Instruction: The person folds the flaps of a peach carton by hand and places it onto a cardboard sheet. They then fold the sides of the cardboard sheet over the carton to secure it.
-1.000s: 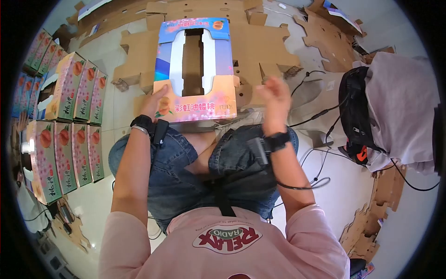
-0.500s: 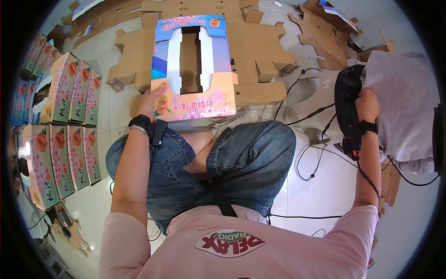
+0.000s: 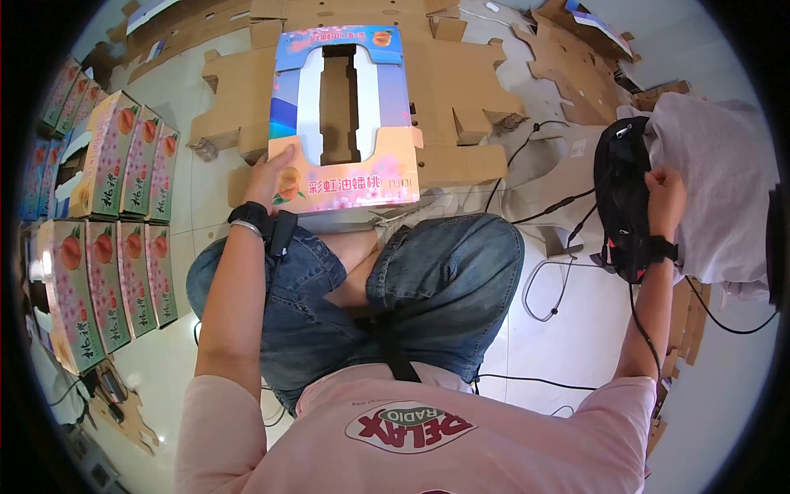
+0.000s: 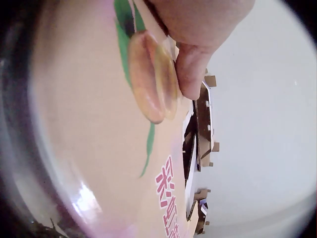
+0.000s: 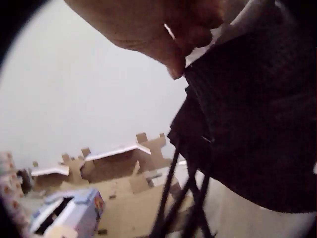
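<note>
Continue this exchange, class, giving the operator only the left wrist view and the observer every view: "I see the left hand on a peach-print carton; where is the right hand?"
Observer: The right hand pinches the edge of the black zippered bag.
Operator: What lies against that bag?
Observer: A pale grey cloth lies against it.
Operator: Are there more peach-print cartons around?
Observer: Yes, stacked cartons stand to the person's left.

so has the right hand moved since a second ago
Yes, the right hand has gone right: a second ago it was short of the black bag, nearer the printed box; now it is at the bag.
</note>
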{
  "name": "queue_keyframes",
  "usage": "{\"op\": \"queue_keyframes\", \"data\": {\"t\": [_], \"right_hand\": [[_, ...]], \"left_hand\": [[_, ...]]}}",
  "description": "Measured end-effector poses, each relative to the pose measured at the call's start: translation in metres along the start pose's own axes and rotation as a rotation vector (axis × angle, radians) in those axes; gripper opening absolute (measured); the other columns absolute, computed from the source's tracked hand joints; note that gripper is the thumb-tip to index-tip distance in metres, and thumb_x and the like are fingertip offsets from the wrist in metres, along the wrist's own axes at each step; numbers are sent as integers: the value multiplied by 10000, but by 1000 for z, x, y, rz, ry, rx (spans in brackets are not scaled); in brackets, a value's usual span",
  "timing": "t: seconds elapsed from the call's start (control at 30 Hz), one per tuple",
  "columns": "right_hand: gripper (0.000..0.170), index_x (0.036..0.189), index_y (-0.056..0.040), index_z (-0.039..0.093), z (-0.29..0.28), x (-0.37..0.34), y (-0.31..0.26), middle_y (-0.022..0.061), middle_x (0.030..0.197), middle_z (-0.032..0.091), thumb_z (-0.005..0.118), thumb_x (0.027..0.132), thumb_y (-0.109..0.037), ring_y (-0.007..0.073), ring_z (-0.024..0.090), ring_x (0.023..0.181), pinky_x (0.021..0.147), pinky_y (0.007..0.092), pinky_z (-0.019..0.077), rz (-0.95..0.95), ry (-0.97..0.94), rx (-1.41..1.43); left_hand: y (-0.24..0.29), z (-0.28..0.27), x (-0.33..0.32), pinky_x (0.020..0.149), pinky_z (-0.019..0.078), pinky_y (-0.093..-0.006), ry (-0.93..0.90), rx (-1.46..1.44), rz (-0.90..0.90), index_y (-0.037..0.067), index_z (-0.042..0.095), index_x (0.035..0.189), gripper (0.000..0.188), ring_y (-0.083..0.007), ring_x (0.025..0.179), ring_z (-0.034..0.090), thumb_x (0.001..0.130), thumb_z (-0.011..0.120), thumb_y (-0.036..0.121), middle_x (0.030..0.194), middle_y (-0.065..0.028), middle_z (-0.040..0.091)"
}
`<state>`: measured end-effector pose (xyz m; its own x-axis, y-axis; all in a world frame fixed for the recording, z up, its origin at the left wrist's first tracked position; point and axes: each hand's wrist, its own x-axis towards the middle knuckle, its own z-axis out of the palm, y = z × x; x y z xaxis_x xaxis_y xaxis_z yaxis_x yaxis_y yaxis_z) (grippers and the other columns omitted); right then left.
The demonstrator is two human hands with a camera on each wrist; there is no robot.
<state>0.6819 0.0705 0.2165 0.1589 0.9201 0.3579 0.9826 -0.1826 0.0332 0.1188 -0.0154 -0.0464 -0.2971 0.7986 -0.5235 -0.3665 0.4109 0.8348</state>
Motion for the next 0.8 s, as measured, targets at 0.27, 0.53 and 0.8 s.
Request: {"op": "queue_keyframes", "data": {"t": [0.27,0.53,0.8], "right_hand": [[572,1151,-158,471,24,-25,-28,84,1127,489,666,627,-39,339,489,983,814,407,429,-419,154,-443],[520,1033,-173,565,-8,-32,-20,61,1117,492,683,559,5,297,488,999,785,399,423,-393,-8,-471],[306,965,-124,620,7,-27,-3,43,1070,506,595,683,-8,260,506,960,744,381,429,-409,239,-546]], "left_hand": [[-4,-3,2,717,504,-318,35,40,7,8,522,1149,526,-181,848,608,789,705,344,1002,-97,612],[9,6,-9,734,498,-320,-4,65,-17,23,522,1157,507,-171,864,605,797,699,333,1013,-86,611],[4,5,-6,682,497,-276,-9,3,49,55,574,1090,416,-132,796,598,821,672,357,952,-41,609]]}}
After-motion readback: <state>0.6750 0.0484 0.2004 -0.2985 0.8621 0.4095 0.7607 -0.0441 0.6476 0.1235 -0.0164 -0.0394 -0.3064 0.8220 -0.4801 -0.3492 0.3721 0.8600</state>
